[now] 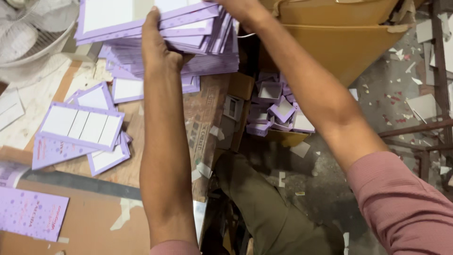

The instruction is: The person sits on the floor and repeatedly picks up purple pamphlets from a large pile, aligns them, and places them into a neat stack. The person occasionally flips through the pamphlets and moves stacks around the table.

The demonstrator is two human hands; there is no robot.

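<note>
A thick stack of flat purple-and-white card sheets (188,38) lies at the far edge of the worktable. My left hand (158,45) grips the stack's near left side, fingers laid over the top sheets. My right hand (240,8) reaches to the stack's far right corner and holds it there; its fingers are mostly cut off by the frame's top edge. Both forearms stretch forward over the table and the gap beside it.
Loose purple card sheets (80,125) lie spread on the brown worktable (94,222) at left. A pile of small folded purple boxes (278,106) sits below the table edge. A tan cardboard box (339,42) stands at upper right. Paper scraps litter the grey floor (391,94).
</note>
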